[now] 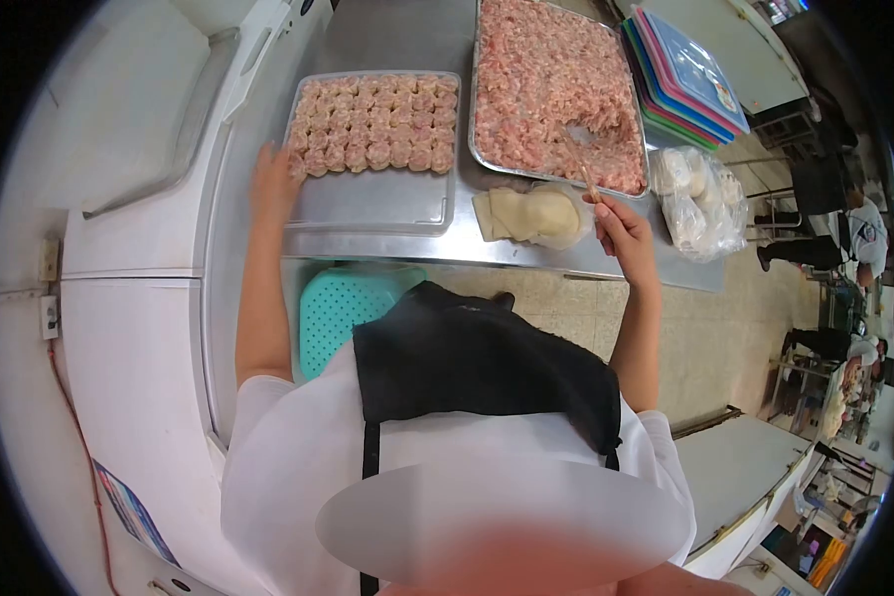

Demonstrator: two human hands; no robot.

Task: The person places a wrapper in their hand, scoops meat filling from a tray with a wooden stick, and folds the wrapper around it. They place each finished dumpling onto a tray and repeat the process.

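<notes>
My left hand (276, 181), its fingers smeared by motion, is at the left edge of a shallow plastic tray (368, 207), by the front row of dumplings (377, 124). Whether it holds a dumpling cannot be made out. Pinched in my right hand (621, 236) is a thin flat stick (586, 177), its far end reaching into the ground meat (556, 79). That meat fills a large metal tray (475, 149) and has a hollow near the stick. Between my hands, a stack of pale dough wrappers (536, 215) lies partly on clear plastic.
Stacked coloured lids (690, 74) stand right of the meat, with a plastic bag of white rounded things (700, 199) in front. A turquoise perforated basket (338, 313) sits below the steel table edge. White appliances (134, 348) border the left. Other people (859, 233) are at far right.
</notes>
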